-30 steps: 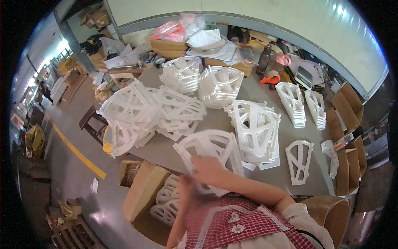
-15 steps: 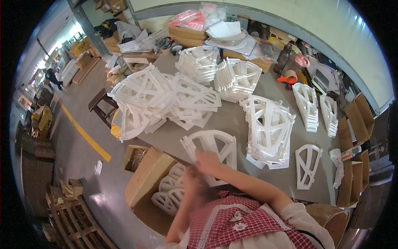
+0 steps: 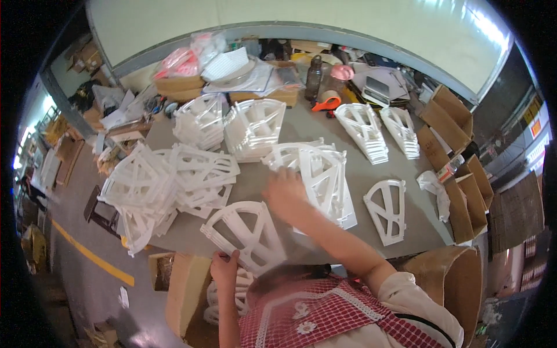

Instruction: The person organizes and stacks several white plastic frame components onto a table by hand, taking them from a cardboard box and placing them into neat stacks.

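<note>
My left hand [image 3: 225,268] grips the near edge of a white fan-shaped plastic frame [image 3: 250,236], its thumb lying over the edge. This frame is at the table's front edge, above an open carton. My right hand [image 3: 285,194] is blurred and reaches to the left side of a pile of similar white frames [image 3: 328,174]. Its fingers overlap the pile, and whether they grip anything does not show. Farther right, a narrower white wedge-shaped frame [image 3: 387,211] lies alone on the grey table [image 3: 371,174].
A large heap of white frames [image 3: 142,182] covers the left of the table. Neat stacks [image 3: 255,124] stand behind it, narrower stacks [image 3: 362,130] at the back right. The cardboard carton [image 3: 188,293] holds more frames. Small boxes [image 3: 458,197] line the right edge; an orange tape dispenser [image 3: 326,104] stands behind.
The view has turned to the right. My right hand has left the front frame and moved to the pile at its right. My left hand now holds that frame's near edge.
</note>
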The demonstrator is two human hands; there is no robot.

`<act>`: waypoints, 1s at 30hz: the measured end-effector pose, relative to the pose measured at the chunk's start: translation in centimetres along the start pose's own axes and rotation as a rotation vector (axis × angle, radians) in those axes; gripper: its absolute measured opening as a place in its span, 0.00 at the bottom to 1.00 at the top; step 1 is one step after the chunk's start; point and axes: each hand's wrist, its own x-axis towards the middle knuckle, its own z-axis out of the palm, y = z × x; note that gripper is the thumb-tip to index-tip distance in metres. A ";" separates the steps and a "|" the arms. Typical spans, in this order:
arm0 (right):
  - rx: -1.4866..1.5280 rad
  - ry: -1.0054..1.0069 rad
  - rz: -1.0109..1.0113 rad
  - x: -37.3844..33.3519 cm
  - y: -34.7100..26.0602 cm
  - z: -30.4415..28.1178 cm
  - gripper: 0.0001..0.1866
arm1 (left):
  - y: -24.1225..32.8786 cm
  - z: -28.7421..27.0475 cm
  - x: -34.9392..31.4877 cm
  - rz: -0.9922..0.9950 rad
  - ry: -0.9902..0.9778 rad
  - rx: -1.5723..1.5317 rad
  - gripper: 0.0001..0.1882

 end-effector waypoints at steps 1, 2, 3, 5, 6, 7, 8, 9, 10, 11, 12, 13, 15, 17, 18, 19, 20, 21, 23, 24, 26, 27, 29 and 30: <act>-0.044 0.018 0.098 0.6 2.3 0.9 0.17 | 1.1 -0.2 0.3 0.021 -0.026 0.005 0.27; -0.017 -0.025 0.113 0.9 3.4 1.5 0.17 | 1.6 -0.5 0.7 0.038 -0.046 0.014 0.27; 0.011 -0.067 0.129 1.1 4.6 1.9 0.17 | 0.3 0.2 1.8 -0.002 -0.080 0.000 0.27; 0.026 -0.084 0.074 1.0 5.6 1.2 0.14 | -0.9 -0.1 2.1 0.008 -0.118 -0.051 0.27; 0.026 -0.006 0.081 1.0 6.1 0.1 0.13 | -0.8 0.2 2.5 0.011 -0.140 -0.077 0.27; 0.022 0.065 0.086 0.6 6.2 -2.3 0.12 | 1.1 -0.7 1.7 -0.024 -0.168 -0.098 0.25; 0.025 0.131 0.081 0.3 6.0 -4.8 0.12 | 1.0 -0.7 1.8 -0.030 -0.164 -0.132 0.25; 0.027 0.253 0.124 -0.1 6.2 -7.3 0.10 | 0.4 -0.7 1.8 -0.041 -0.163 -0.165 0.24; 0.027 0.372 0.169 -0.5 7.0 -9.5 0.09 | 0.0 -0.7 1.7 -0.054 -0.166 -0.196 0.24; 0.038 0.465 0.182 -0.8 8.5 -10.7 0.09 | 1.2 -1.2 1.2 -0.103 -0.200 -0.248 0.23; 0.049 0.565 0.194 -1.0 10.0 -11.8 0.10 | 1.3 -1.2 0.8 -0.092 -0.186 -0.258 0.23; 0.275 0.523 0.224 -1.3 11.6 -12.3 0.10 | 1.4 -1.2 0.6 -0.074 -0.175 -0.267 0.23; 0.666 0.404 0.249 -2.3 15.0 -11.4 0.11 | 1.3 -1.0 0.9 -0.047 -0.174 -0.314 0.22; 0.979 0.134 0.455 -3.4 16.9 -8.6 0.11 | 0.4 -0.5 1.3 -0.048 -0.189 -0.390 0.22; 1.131 -0.008 0.554 -4.1 17.6 -7.1 0.11 | 0.4 -0.3 1.4 -0.052 -0.208 -0.411 0.22; 1.154 -0.062 0.559 -4.7 18.2 -5.4 0.11 | 0.4 -0.3 1.5 -0.058 -0.223 -0.433 0.21; 1.177 -0.119 0.561 -5.2 18.6 -3.7 0.11 | 0.6 -0.3 1.6 -0.066 -0.234 -0.455 0.21; 1.200 -0.179 0.566 -5.7 18.9 -2.6 0.11 | 3.9 -1.6 0.5 -0.064 -0.248 -0.368 0.20; 1.104 -0.212 0.568 -6.1 18.4 -2.2 0.12 | 3.6 -1.7 0.8 -0.057 -0.293 -0.428 0.20; 1.056 -0.228 0.570 -6.3 18.2 -2.1 0.12 | 3.4 -1.7 0.9 -0.054 -0.317 -0.458 0.20; 0.885 -0.187 0.558 -6.6 17.5 -2.5 0.14 | 3.0 -2.0 0.9 -0.078 -0.297 -0.407 0.21; 0.761 -0.190 0.550 -6.6 17.2 -2.9 0.15 | 3.0 -2.0 0.8 -0.090 -0.285 -0.381 0.21; 0.515 -0.148 0.485 -6.9 17.5 -2.7 0.17 | 3.7 -2.0 0.3 -0.068 -0.252 -0.334 0.22; 0.396 -0.105 0.425 -7.2 18.0 -1.8 0.18 | 4.0 -2.1 0.1 -0.058 -0.234 -0.311 0.23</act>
